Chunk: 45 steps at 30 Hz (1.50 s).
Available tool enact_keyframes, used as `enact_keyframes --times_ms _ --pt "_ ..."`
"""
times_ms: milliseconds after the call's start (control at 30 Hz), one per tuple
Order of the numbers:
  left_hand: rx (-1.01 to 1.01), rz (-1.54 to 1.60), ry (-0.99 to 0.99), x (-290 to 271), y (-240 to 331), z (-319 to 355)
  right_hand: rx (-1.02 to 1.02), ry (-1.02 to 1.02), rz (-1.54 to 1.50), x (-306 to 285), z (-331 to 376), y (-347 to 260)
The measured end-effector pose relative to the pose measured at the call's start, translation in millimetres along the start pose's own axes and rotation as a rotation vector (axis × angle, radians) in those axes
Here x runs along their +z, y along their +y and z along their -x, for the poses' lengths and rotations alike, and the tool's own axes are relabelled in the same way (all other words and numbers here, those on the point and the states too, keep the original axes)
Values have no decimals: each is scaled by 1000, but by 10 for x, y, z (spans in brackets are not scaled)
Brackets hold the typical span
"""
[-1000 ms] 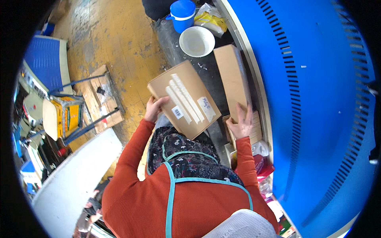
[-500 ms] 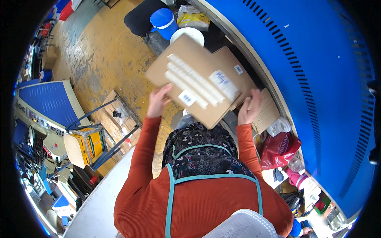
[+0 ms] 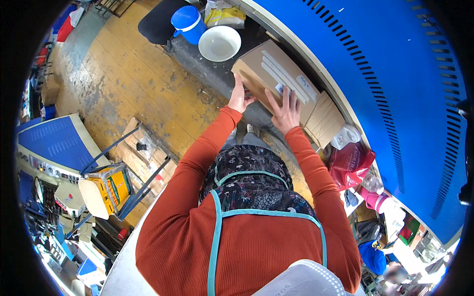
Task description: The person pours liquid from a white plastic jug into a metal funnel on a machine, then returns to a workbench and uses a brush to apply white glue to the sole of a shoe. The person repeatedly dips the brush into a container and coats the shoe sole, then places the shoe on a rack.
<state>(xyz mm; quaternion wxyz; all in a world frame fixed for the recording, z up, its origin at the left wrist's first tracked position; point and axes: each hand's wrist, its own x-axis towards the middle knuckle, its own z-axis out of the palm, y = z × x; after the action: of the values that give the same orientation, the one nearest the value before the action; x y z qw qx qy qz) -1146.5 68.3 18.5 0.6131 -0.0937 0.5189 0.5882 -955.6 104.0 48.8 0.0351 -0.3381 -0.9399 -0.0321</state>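
A brown cardboard box [image 3: 256, 60] with white tape strips and labels rests on the dark ledge beside the blue machine. At its near left corner, my left hand [image 3: 239, 98] holds the lower edge, thumb up against the side and the other fingers partly hidden. My right hand [image 3: 286, 112] lies against the box's near edge with its fingers spread over the cardboard. Right of the box stands another open-looking brown carton [image 3: 326, 118], close to my right forearm.
Left of the box are a white bowl [image 3: 219, 44], a blue lidded bucket [image 3: 188, 23] and a yellow-white bag [image 3: 224, 15]. A red bag [image 3: 350, 165] sits to the right. The blue machine [image 3: 385, 64] borders the ledge. A metal-framed cart [image 3: 143, 153] carries cardboard.
The box has gone from being held up in front of me to the ledge at the right. Both hands moved with it, and the right now lies spread on it. The white bowl is uncovered.
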Motion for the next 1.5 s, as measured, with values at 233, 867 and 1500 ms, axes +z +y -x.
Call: enact_keyframes --times_ms 233,867,1500 --pt "154 332 -250 462 -217 99 -45 -155 -373 -542 -233 253" --pt "440 144 -28 421 -932 -149 -229 -79 -714 -918 -510 566" --pt "843 -1748 72 796 -294 -871 -34 82 -114 -1510 -1173 1481"
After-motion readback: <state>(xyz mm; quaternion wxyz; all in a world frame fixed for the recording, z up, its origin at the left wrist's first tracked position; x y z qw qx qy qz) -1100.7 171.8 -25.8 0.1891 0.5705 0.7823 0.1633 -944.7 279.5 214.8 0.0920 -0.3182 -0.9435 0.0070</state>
